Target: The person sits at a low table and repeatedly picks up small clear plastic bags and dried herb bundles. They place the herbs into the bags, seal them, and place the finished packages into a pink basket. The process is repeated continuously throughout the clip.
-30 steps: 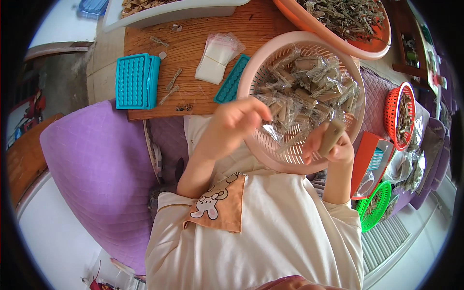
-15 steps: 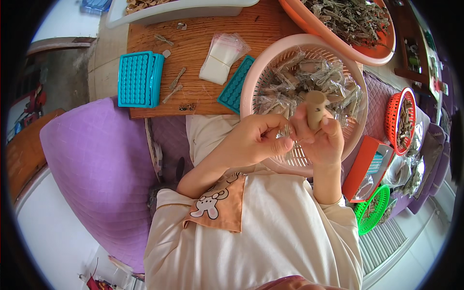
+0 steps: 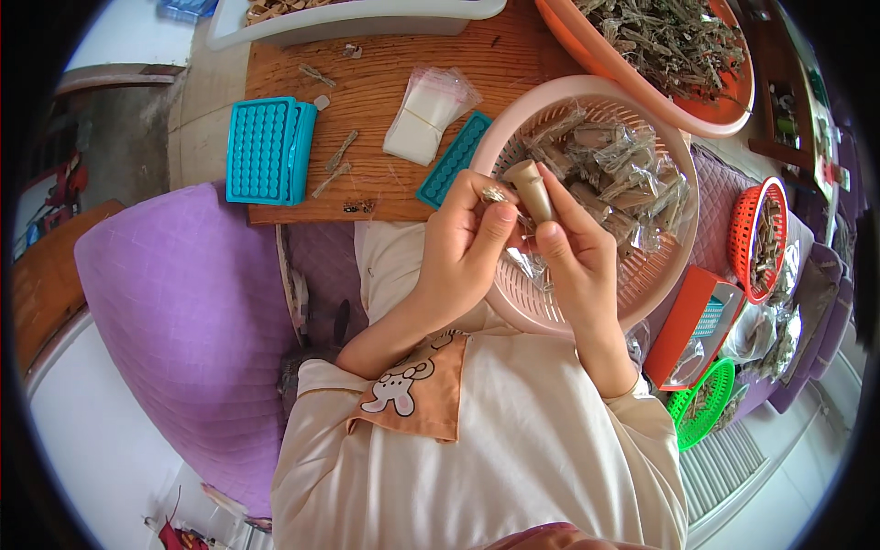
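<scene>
My right hand [image 3: 570,257] holds a small tan cone-shaped piece [image 3: 533,188] upright between thumb and fingers, over the near rim of a pink slotted basket [image 3: 559,316]. My left hand [image 3: 465,249] is closed beside it, pinching a small clear packet [image 3: 496,194] against the cone. The basket holds several clear packets of dried brown herb pieces [image 3: 612,174]. Both hands touch at the fingertips.
A wooden board [image 3: 367,87] carries a teal grid tray [image 3: 268,149], a second teal tray [image 3: 454,158], a stack of clear bags [image 3: 423,115] and loose twigs. An orange bowl of dried herbs [image 3: 674,50] lies beyond. A purple cushion [image 3: 174,302] sits left; orange and green baskets [image 3: 761,234] right.
My left hand has come out of the basket with a packet and met my right hand. The right hand has lifted the cone from the basket's side up to the middle.
</scene>
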`<action>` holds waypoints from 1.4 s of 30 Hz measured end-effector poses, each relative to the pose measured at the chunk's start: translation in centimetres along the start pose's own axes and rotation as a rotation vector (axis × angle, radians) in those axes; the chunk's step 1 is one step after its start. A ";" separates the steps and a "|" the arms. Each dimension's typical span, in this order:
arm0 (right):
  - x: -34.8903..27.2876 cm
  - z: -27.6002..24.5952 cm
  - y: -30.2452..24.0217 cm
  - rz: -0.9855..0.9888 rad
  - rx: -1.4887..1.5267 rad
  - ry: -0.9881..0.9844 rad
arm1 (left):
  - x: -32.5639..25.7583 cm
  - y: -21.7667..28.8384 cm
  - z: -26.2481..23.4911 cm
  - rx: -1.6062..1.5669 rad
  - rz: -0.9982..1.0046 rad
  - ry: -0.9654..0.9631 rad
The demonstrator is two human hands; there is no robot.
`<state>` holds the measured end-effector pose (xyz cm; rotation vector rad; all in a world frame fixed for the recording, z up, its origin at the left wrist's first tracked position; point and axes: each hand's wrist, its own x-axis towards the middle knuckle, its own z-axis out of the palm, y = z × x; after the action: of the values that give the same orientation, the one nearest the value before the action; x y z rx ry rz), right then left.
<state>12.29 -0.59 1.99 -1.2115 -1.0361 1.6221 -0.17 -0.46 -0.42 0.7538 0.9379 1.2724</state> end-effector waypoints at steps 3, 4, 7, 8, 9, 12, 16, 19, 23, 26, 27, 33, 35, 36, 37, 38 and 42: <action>0.1 0.1 0.0 0.022 0.032 0.083 | 0.3 0.5 -0.5 0.283 0.021 -0.054; 0.1 0.0 0.0 0.020 0.023 0.102 | 0.6 0.7 -0.9 0.358 0.092 -0.002; 0.6 -1.1 -0.4 -0.001 0.032 0.165 | 3.3 1.1 -3.3 0.495 0.291 0.196; 0.8 -1.6 -0.4 -0.004 0.052 0.166 | 4.7 0.9 -4.7 0.486 0.353 0.293; 1.0 -1.8 -0.4 0.008 0.024 0.194 | 6.1 0.6 -6.1 0.635 0.327 0.370; 1.2 -2.5 -0.1 0.031 0.036 0.149 | 10.1 -1.8 -9.1 0.986 0.348 0.412; 1.3 -2.7 -0.2 0.117 0.007 0.148 | 12.3 -4.0 -10.9 1.243 0.214 0.314; 1.1 -3.1 -0.1 0.130 0.035 0.138 | 12.3 -3.7 -10.8 1.158 -0.034 0.312; 1.2 -3.8 0.4 0.133 0.049 0.148 | 12.7 -3.1 -10.9 1.197 -0.095 0.329; 1.5 -3.8 0.2 0.122 0.075 0.187 | 12.6 -3.6 -11.3 1.166 0.053 0.369; 1.6 -3.8 0.0 0.116 0.083 0.200 | 12.5 -3.7 -11.3 1.107 0.115 0.414; 1.8 -3.7 -1.5 0.001 0.003 0.211 | 11.5 -4.1 -10.9 0.498 0.263 0.422; 1.6 -3.4 -2.4 -0.074 -0.105 0.257 | 9.6 -2.2 -9.0 0.357 0.127 0.291; 1.6 -3.2 -2.7 -0.110 -0.158 0.277 | 8.8 -1.5 -8.5 0.419 0.102 0.236; 1.6 -3.0 -2.9 -0.186 -0.218 0.290 | 7.8 -0.9 -8.1 0.481 0.080 0.184; 1.6 -2.7 -3.2 -0.258 -0.282 0.310 | 7.1 -0.2 -7.5 0.538 0.052 0.125; 1.5 -1.8 -4.8 -0.535 -0.520 0.286 | 4.3 2.6 -5.8 0.566 -0.055 -0.064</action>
<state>14.46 2.46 5.72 -1.2968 -1.4856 0.7642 -6.32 3.98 -1.37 1.1882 1.2761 0.9293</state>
